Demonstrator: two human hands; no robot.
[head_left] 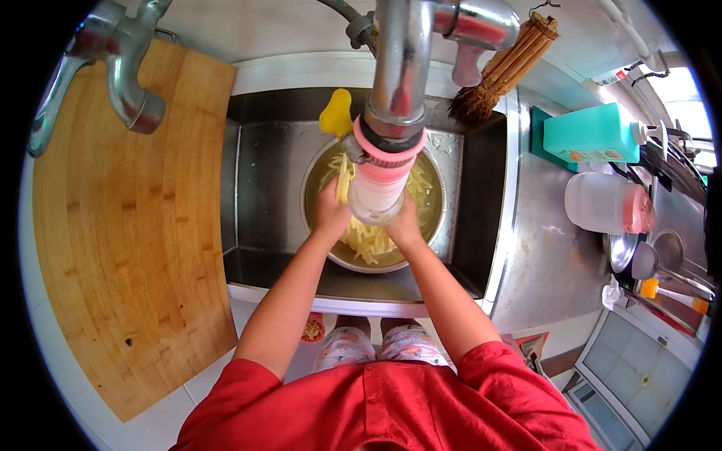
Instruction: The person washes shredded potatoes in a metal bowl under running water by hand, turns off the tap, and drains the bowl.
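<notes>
1. Left hand (332, 207) is down in the bowl (359, 267), curled closed on some strips (366, 242), a few standing up past its inner side; a loose hold could let these slide out or drop over the rim
2. Right hand (404, 224) is in the bowl too, its fingers behind the nozzle (387, 173); we cannot tell whether it grips anything
3. Most of the strips lie in the bowl's water (430, 216), and the bowl sits in the sink (278, 180); wet strips look slippery to us, and fast stirring could slop both over the edge
4. The nozzle hangs from the tap (398, 83) over the bowl, between the hands in our view; raising either hand straight up could knock it and scatter the load
5. A yellow tab (336, 111) juts out beside the nozzle; if it is a lever, which we cannot confirm, a bump might start a splash
6. The sink floor is wet, smooth metal; leaning on one side of the bowl could make it skid or tip
7. The brush (474, 105) hangs at the sink's far right corner, beside the bowl rather than above it; shed bristles seem a minor worry
</notes>
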